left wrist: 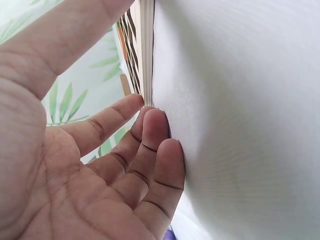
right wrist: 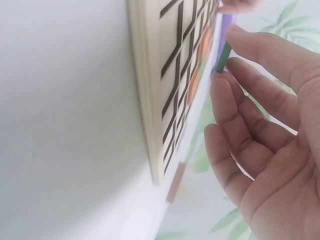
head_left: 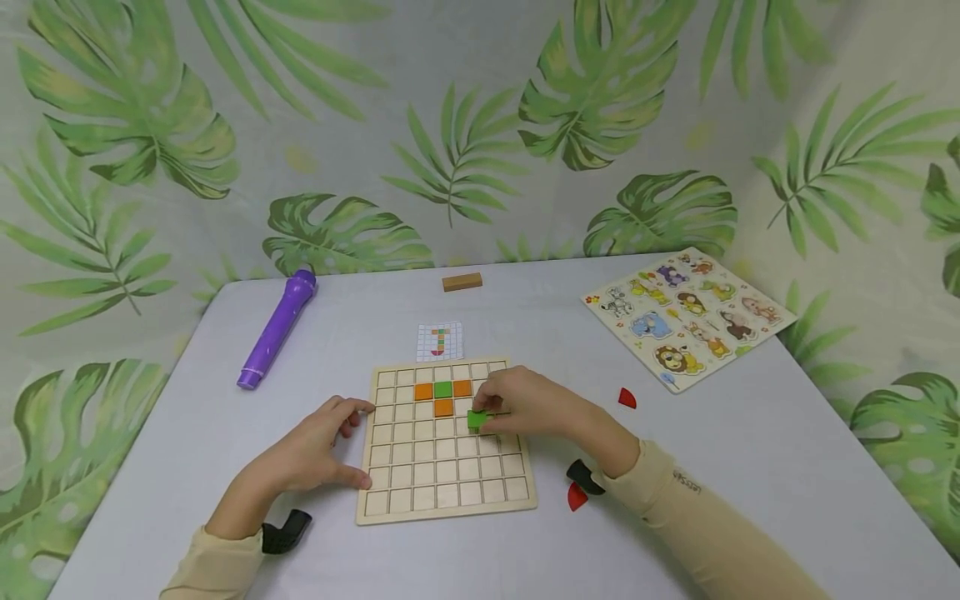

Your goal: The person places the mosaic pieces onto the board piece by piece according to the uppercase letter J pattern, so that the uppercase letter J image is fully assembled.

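A wooden grid board (head_left: 447, 514) lies on the white table in front of me. Between thumb and fingertips, my right hand (head_left: 528, 404) pinches a green square tile (head_left: 476, 420) over the board's right half; the right wrist view shows this tile (right wrist: 224, 57) edge-on, raised off the grid. My left hand (head_left: 315, 446) touches the board's left edge, thumb low and index finger higher up, the other fingers loosely bent against the table. Set in the upper cells are a green tile (head_left: 443, 389), orange tiles (head_left: 423, 392) on both sides of it, and another orange tile (head_left: 443, 407) just below.
A pattern card (head_left: 440, 342) lies beyond the board, with a wooden block (head_left: 462, 282) farther back. Red quarter-round pieces (head_left: 627, 398) lie to the right, one partly under the right wrist. A purple microphone-shaped toy (head_left: 277, 329) is at left, an animal puzzle board (head_left: 686, 317) at right.
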The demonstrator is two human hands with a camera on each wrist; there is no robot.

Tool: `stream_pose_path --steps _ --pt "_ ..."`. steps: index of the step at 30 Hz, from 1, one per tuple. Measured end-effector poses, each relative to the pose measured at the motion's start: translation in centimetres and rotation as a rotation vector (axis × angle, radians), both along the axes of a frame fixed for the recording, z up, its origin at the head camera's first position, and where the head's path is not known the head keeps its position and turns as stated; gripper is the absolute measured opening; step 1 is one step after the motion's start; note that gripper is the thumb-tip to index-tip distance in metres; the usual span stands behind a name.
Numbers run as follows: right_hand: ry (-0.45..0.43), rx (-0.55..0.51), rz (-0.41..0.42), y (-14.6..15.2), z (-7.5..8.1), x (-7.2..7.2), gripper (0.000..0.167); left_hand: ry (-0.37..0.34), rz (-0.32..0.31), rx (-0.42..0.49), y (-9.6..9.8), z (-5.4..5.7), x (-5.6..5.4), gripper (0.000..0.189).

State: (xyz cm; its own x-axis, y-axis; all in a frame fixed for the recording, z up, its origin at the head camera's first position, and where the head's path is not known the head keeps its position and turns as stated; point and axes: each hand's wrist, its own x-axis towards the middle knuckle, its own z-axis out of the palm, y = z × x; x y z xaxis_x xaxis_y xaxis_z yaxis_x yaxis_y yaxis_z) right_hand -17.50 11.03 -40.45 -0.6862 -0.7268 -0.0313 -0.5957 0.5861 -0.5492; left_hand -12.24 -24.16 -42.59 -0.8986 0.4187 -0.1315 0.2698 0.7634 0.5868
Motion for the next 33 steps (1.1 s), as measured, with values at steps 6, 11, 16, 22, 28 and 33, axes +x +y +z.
stream_pose_path --steps 6,11,16,22,28,33 --pt "0.004 -0.015 0.043 -1.7 -0.3 -0.1 0.015 -0.003 0.0 0.007 0.0 0.1 0.0 0.098" --pt "-0.007 -0.008 0.051 -2.7 -0.4 0.0 0.015 -0.009 0.008 -0.002 0.1 0.0 -0.1 0.098" --pt "0.002 0.012 0.054 -3.5 -0.8 -0.2 0.014 -0.01 0.014 -0.007 0.1 -0.1 -0.2 0.099" --pt "0.025 0.023 0.073 -4.0 -1.1 -0.4 0.015 -0.016 0.014 -0.001 0.0 0.0 -0.2 0.099" --pt "0.035 0.042 0.076 -4.3 -1.2 -0.5 0.018 -0.023 0.016 0.005 0.1 0.0 -0.2 0.099" --pt "0.031 0.045 0.071 -4.4 -1.4 -0.4 0.017 -0.028 0.017 0.01 0.1 0.1 -0.2 0.098"
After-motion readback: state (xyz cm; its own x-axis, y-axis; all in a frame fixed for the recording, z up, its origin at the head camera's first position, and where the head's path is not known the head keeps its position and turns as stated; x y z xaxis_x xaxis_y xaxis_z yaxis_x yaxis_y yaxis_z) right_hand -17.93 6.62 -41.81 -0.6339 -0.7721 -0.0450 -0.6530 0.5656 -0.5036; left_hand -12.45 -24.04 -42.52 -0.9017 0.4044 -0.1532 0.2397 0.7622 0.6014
